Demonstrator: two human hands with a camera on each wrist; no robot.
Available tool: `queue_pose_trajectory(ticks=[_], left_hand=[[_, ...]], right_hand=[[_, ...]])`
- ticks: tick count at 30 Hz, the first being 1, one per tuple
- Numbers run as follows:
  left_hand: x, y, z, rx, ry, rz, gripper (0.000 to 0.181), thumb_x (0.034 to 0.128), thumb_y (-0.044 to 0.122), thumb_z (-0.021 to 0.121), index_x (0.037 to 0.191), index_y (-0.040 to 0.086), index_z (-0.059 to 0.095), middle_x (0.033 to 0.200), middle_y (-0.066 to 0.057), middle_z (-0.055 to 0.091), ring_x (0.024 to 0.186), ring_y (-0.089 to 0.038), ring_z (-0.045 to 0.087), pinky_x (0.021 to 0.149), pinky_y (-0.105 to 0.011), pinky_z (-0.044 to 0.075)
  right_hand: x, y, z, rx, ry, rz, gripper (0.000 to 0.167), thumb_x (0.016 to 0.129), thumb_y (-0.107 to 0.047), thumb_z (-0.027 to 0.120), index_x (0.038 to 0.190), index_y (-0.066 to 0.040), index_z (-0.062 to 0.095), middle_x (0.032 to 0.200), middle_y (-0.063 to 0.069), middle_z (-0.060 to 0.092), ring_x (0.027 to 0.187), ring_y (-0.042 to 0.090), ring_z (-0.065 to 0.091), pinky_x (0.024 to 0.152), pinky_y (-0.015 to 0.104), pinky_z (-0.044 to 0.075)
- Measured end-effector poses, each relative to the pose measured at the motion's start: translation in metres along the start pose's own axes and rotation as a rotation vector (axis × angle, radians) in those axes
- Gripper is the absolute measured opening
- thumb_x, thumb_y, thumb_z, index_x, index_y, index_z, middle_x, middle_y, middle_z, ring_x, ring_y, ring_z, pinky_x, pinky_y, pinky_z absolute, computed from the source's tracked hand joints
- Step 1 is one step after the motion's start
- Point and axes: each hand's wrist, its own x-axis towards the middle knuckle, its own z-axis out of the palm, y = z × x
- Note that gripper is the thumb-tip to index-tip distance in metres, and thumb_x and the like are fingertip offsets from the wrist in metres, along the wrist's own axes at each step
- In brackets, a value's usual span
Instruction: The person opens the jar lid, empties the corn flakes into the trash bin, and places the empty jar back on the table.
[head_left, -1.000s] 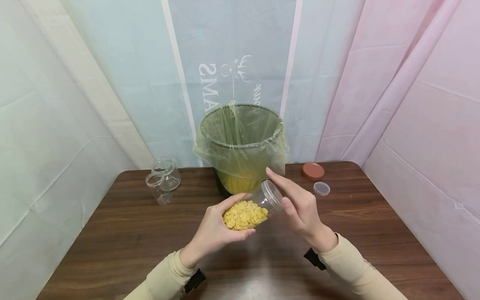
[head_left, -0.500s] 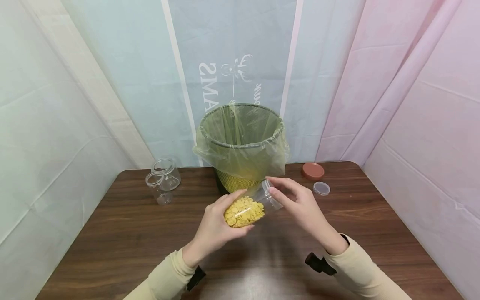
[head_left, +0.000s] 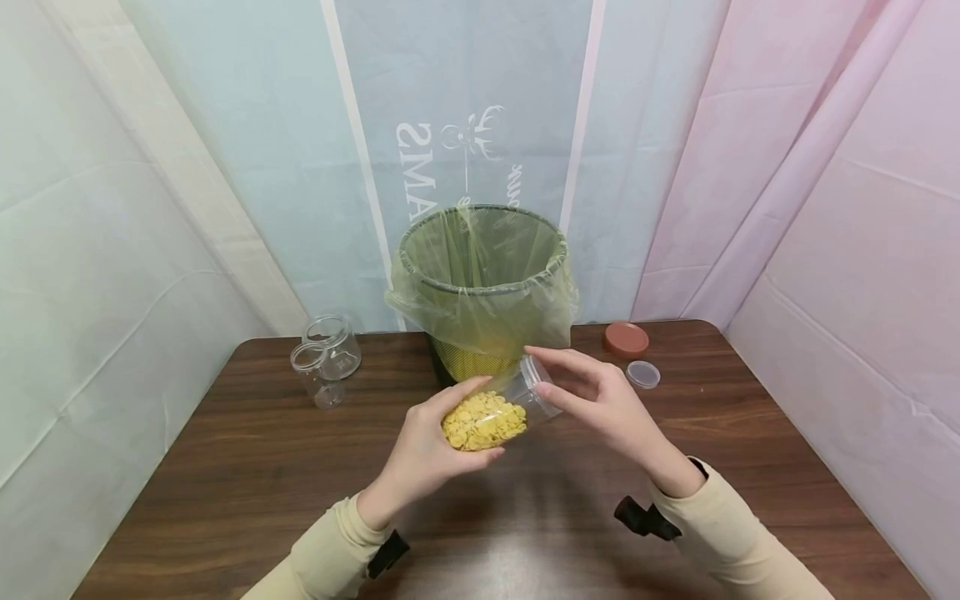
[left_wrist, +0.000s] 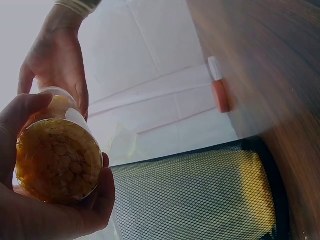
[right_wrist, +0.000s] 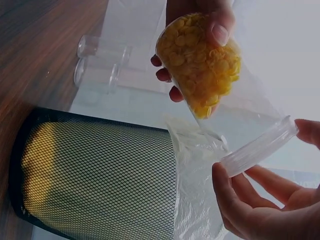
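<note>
My left hand (head_left: 420, 450) grips a clear plastic jar (left_wrist: 75, 117) around its lower half. Yellow flakes (head_left: 483, 422), which look like corn flakes, fill its bottom part. The jar is tilted, its mouth end up and to the right, in front of the mesh bin. On that end sits a clear lid (right_wrist: 260, 147), pinched at its rim between the thumb and fingers of my right hand (head_left: 611, 408). In the left wrist view the jar's round base faces the camera, with the right hand beyond it.
A mesh trash bin (right_wrist: 110, 175) lined with a translucent yellow-green bag (head_left: 487, 321) stands behind the hands. Two clear open jars (head_left: 341, 354) are at the back left. A reddish-brown lid (head_left: 626, 339) and a small clear lid (head_left: 643, 374) lie at the back right.
The right hand's fingers, stretched out beside the jar's lid a second ago, have closed onto the lid's rim. Slightly to the left, the left hand and jar have shifted.
</note>
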Motion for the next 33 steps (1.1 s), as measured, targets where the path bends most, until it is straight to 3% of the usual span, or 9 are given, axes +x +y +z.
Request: queue_pose_trajectory(ticks=[5, 11, 19, 23, 30, 33], left_hand=[[0.0, 0.001, 0.0, -0.065, -0.029, -0.072, 0.073, 0.0627, 0.021, 0.088, 0.128, 0.028, 0.057, 0.112, 0.008, 0.067, 0.084, -0.009, 0.061, 0.071, -0.025, 0.052], [-0.001, 0.005, 0.0, -0.1, -0.044, -0.117, 0.071, 0.0625, 0.019, 0.089, 0.126, 0.027, 0.058, 0.112, 0.007, 0.068, 0.081, -0.009, 0.061, 0.07, -0.024, 0.052], [0.001, 0.033, -0.008, -0.158, -0.071, -0.143, 0.067, 0.0636, 0.004, 0.085, 0.125, 0.009, 0.059, 0.118, -0.006, 0.066, 0.084, -0.008, 0.06, 0.072, -0.024, 0.052], [0.002, 0.041, -0.011, -0.16, -0.085, -0.169, 0.066, 0.0644, 0.004, 0.084, 0.125, 0.008, 0.059, 0.118, -0.006, 0.066, 0.084, -0.008, 0.058, 0.072, -0.023, 0.051], [0.0, 0.04, -0.009, -0.147, -0.08, -0.186, 0.066, 0.0644, 0.006, 0.084, 0.126, 0.011, 0.059, 0.115, -0.006, 0.067, 0.083, -0.009, 0.058, 0.072, -0.024, 0.05], [-0.002, 0.032, -0.004, -0.139, -0.066, -0.18, 0.067, 0.064, 0.008, 0.085, 0.126, 0.015, 0.059, 0.113, -0.004, 0.068, 0.083, -0.01, 0.058, 0.07, -0.024, 0.05]], right_hand=[[0.001, 0.001, -0.001, 0.022, -0.033, -0.04, 0.044, 0.088, -0.008, 0.065, 0.131, -0.01, 0.056, 0.132, 0.007, 0.056, 0.112, 0.019, 0.06, 0.083, 0.028, 0.055], [0.002, 0.001, -0.003, 0.02, -0.048, -0.147, 0.045, 0.086, 0.001, 0.065, 0.13, -0.005, 0.055, 0.13, 0.008, 0.055, 0.114, 0.018, 0.058, 0.094, 0.031, 0.05], [0.001, 0.0, -0.008, 0.0, -0.114, -0.246, 0.054, 0.081, 0.008, 0.064, 0.132, -0.005, 0.053, 0.132, 0.008, 0.053, 0.122, 0.019, 0.05, 0.104, 0.033, 0.043], [0.002, 0.003, -0.009, 0.032, -0.147, -0.31, 0.055, 0.079, 0.011, 0.063, 0.132, 0.0, 0.052, 0.132, 0.014, 0.052, 0.124, 0.022, 0.048, 0.105, 0.035, 0.042], [0.005, 0.007, -0.008, 0.169, -0.201, -0.447, 0.055, 0.076, 0.018, 0.058, 0.13, 0.012, 0.047, 0.135, 0.028, 0.046, 0.134, 0.033, 0.039, 0.112, 0.037, 0.033], [0.005, 0.007, -0.007, 0.209, -0.208, -0.482, 0.055, 0.075, 0.019, 0.056, 0.129, 0.015, 0.046, 0.136, 0.033, 0.042, 0.136, 0.038, 0.034, 0.114, 0.039, 0.029]])
